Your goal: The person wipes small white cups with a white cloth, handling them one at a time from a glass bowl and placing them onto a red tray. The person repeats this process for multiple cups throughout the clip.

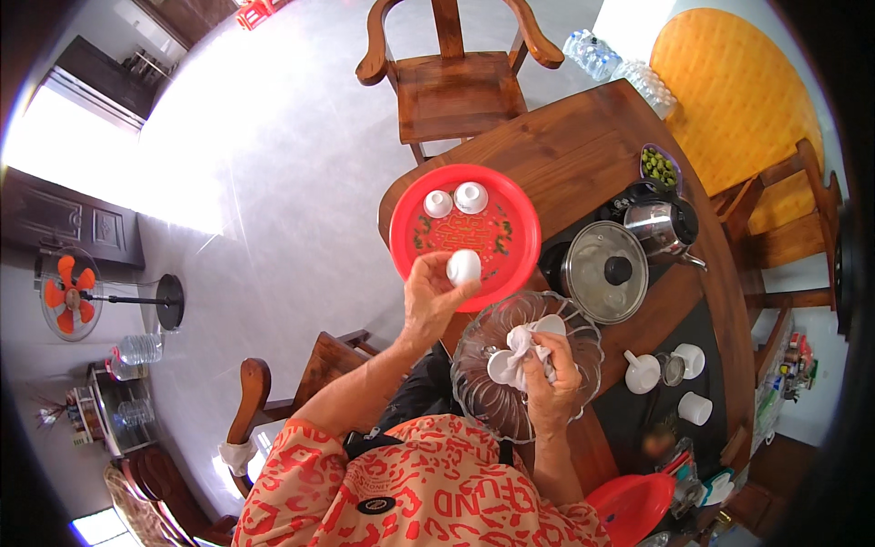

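Note:
My left hand [427, 299] grips a small white cup [464, 267] between thumb and fingers, over the near part of a round red tray [399, 239]. Two more small white cups, one left [437, 203] and a slightly bigger one [470, 198], sit at the tray's far side. My right hand [553, 381] is closed around a crumpled white cloth [522, 351] above a fluted clear glass bowl [469, 401]. White cups show at the cloth's edges, one behind it [550, 324] and one to its left [498, 366]; the cloth partly hides them.
Right of the bowl stand a glass-lidded pot [592, 273] and a kettle [652, 228]. A white pitcher [642, 372] and white cups [694, 408] rest on the dark table inlay. A red basin [629, 506] lies near right. Wooden chairs [460, 91] surround the table [574, 137].

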